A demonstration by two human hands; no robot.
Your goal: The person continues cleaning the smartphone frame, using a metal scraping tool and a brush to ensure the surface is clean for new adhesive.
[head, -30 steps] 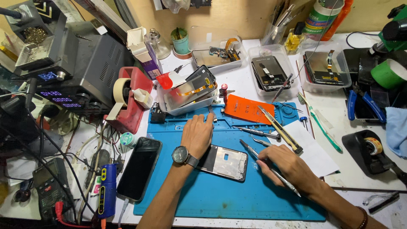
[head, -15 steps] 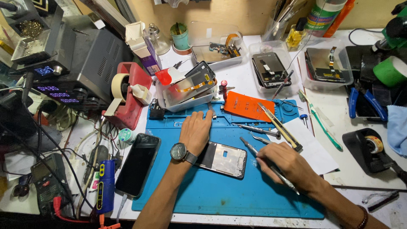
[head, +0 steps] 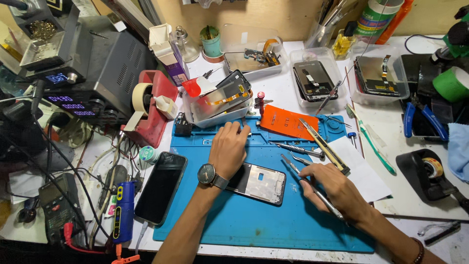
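Blue work mat (head: 254, 220) spans bench centre. Phone frame (head: 258, 183) lies flat mid-mat, at 3 o'clock of the watch wrist. Left hand (head: 227, 149), at 12 o'clock of the frame's left end, rests palm-down, fingers spread and released, gripping nothing. Right hand (head: 332, 186), at 3 o'clock of the frame, is clenched around tweezers (head: 303, 178), tips aimed toward 10 o'clock. Judged step: part-picking beside the opened frame; the next move calls for steady, fine tip placement.

Matt blue rubbery mat (head: 254, 220); glossy black glass phone (head: 161, 188); bare metal phone frame (head: 261, 183); shiny steel tweezers (head: 312, 188); clear plastic trays (head: 317, 80).
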